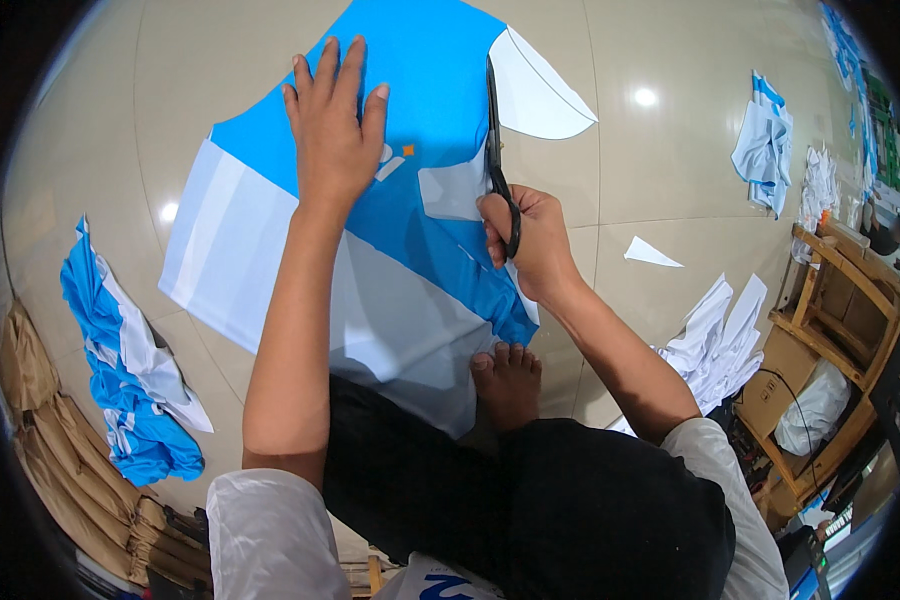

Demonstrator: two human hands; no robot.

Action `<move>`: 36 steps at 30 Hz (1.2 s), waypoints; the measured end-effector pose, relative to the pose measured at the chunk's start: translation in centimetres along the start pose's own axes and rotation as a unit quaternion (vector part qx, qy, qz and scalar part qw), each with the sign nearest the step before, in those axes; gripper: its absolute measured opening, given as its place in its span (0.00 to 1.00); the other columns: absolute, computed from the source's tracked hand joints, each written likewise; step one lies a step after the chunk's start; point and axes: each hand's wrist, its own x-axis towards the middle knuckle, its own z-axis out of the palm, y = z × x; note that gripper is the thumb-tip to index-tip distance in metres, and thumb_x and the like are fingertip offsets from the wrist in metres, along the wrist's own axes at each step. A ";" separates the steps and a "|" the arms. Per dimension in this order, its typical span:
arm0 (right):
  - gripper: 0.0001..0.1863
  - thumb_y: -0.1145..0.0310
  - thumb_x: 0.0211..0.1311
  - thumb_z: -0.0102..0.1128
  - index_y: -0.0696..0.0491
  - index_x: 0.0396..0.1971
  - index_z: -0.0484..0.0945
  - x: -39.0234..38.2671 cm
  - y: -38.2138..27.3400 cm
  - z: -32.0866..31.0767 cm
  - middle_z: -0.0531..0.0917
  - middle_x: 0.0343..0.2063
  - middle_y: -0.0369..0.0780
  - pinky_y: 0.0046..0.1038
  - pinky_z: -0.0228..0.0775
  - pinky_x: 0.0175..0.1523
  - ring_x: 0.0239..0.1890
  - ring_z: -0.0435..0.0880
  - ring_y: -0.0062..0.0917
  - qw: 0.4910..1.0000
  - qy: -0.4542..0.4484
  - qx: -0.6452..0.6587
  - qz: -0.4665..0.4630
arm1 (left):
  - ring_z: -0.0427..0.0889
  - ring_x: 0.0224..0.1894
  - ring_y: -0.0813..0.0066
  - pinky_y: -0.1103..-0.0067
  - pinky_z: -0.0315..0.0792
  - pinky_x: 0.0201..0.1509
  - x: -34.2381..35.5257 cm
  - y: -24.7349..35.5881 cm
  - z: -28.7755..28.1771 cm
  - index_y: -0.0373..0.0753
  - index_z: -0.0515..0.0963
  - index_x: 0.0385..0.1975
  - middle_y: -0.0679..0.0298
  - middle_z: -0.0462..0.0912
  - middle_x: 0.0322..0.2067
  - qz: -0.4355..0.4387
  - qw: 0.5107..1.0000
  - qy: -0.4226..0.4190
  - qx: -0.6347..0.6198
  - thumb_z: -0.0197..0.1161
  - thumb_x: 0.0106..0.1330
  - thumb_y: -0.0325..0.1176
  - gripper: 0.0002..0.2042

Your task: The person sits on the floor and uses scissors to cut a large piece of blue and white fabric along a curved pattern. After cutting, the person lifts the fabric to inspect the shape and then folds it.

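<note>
A large piece of blue and white fabric (255, 225) lies spread on the tiled floor in front of me. My left hand (335, 135) rests flat on its blue part with the fingers spread. Black-handled scissors (497, 165) are gripped in my right hand (532, 235), their blades pointing away from me along the fabric's right edge. Beside the blades, a white curved flap (540, 90) with a dark line across it extends past the blue. A pale folded-over patch (455, 190) lies just left of the scissors. My bare foot (510, 380) is at the fabric's near edge.
Blue and white cloth pieces (130, 370) lie at the left, beside brown fabric (70, 440). On the right are a white triangular scrap (653, 252), white strips (715, 335), more folded cloth (765, 145) and a wooden frame (820, 345) with a cardboard box (778, 385).
</note>
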 end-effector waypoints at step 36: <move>0.14 0.70 0.66 0.67 0.55 0.22 0.75 -0.1 0.2 1.8 0.75 0.15 0.34 0.23 0.61 0.19 0.14 0.72 0.17 0.999 0.005 0.052 -0.004 | 0.49 0.85 0.35 0.38 0.36 0.84 -0.3 0.9 -0.5 0.47 0.71 0.78 0.48 0.63 0.81 -0.011 0.999 -0.027 -0.014 0.54 0.84 0.51 0.27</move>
